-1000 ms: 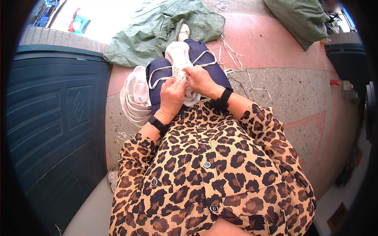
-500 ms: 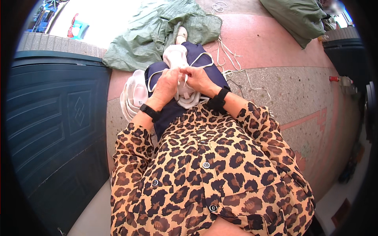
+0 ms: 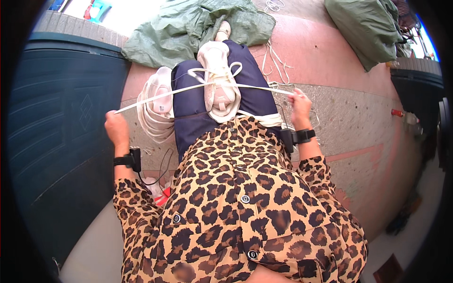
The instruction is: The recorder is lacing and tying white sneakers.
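Note:
A pale pink and white sneaker (image 3: pixel 222 96) rests on my lap between my thighs, its toe pointing away from me. White shoelace (image 3: pixel 160 95) crosses its upper part and runs out taut to both sides. Far out to the left, my left hand (image 3: pixel 117 127) is closed on one lace end. My right hand (image 3: pixel 300 107) grips the other end, out to the right. Two loose loops of white lace stand up on either side of the sneaker's middle. Beside my left thigh lie more pale shoes (image 3: pixel 163 92), stacked or nested together.
Green tarpaulin-like cloth (image 3: pixel 188 35) covers the floor ahead, and a full green sack (image 3: pixel 363 30) stands far right. Loose white laces (image 3: pixel 276 63) lie on the pink floor. A dark blue panelled door (image 3: pixel 66 118) is at my left. Something red (image 3: pixel 163 195) sits by my left hip.
My hands were together over the sneaker. They have drawn apart to either side, pulling the lace out straight between them.

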`<action>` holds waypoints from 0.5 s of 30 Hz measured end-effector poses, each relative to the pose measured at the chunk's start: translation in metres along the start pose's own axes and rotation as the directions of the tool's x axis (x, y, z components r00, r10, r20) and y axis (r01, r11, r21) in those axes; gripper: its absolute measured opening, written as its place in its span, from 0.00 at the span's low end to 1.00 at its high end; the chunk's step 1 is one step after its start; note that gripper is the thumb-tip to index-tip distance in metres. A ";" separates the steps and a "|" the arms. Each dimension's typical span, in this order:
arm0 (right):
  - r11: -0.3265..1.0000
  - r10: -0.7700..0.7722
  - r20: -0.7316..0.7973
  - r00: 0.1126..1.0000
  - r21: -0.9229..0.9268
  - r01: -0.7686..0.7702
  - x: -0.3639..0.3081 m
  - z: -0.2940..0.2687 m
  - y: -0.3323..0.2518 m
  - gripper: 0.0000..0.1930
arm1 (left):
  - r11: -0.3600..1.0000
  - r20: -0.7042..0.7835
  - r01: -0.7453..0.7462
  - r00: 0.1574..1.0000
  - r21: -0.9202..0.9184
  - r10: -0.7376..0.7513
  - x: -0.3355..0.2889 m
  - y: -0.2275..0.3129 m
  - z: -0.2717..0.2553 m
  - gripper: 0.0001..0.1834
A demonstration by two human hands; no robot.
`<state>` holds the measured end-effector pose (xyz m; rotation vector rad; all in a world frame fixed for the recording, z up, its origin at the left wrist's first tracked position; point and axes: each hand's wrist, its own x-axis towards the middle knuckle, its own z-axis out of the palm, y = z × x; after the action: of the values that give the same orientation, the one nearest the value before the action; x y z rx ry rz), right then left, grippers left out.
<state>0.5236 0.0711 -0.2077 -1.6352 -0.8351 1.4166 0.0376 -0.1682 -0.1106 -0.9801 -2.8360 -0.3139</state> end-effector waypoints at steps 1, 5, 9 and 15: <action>0.999 0.006 -0.097 0.995 -0.035 -0.010 0.011 -0.018 0.003 0.14 | 0.990 -0.078 0.130 0.988 -0.056 -0.134 0.002 -0.015 -0.002 0.11; 0.998 -0.053 -0.300 0.952 -0.059 0.037 0.045 -0.073 0.010 0.13 | 0.576 0.070 0.516 0.780 -0.634 -0.622 0.022 -0.062 -0.023 0.12; 1.000 0.019 -0.345 0.939 0.030 -0.009 0.053 -0.085 0.002 0.11 | -0.249 0.471 0.403 0.690 -0.881 -0.550 0.037 -0.071 -0.050 0.04; 0.843 0.086 0.086 0.993 0.524 -0.118 0.037 -0.022 -0.055 0.15 | -0.284 0.606 0.593 0.794 -0.754 0.049 0.056 -0.001 -0.049 0.03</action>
<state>0.5523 0.1257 -0.1744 -1.2245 -0.3363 1.6016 -0.0040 -0.1470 -0.0527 -0.1061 -2.4151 -3.2390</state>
